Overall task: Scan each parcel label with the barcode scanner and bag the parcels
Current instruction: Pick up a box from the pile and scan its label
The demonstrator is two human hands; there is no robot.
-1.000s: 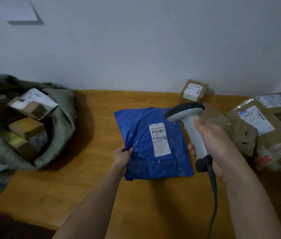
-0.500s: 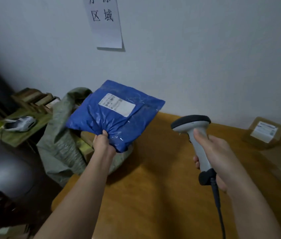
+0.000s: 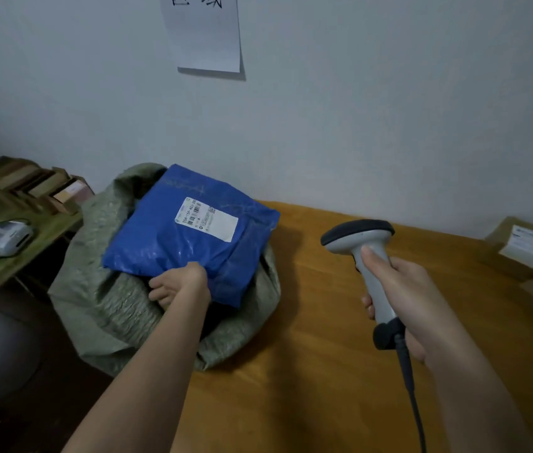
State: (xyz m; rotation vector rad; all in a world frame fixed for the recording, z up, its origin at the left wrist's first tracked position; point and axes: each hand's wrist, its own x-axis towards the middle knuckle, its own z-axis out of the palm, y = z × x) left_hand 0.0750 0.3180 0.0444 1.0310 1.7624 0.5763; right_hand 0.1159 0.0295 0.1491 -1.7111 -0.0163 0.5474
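Blue parcel (image 3: 189, 233), white label (image 3: 206, 218) up, lies across mouth of green woven sack (image 3: 104, 299) at table's left end. Left hand (image 3: 178, 284) grips parcel's near edge, thumb on top. Right hand (image 3: 400, 297) wrapped around handle of barcode scanner (image 3: 364, 253), held upright above wooden table (image 3: 307, 371). Small cardboard box (image 3: 521, 246) at far right by wall.

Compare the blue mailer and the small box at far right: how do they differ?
The blue mailer is soft, crinkled plastic; the small box is rigid brown cardboard. The mailer looks bigger. The left hand holds the mailer over the green sack; the box sits untouched on the wooden table. Both carry a white label facing up.
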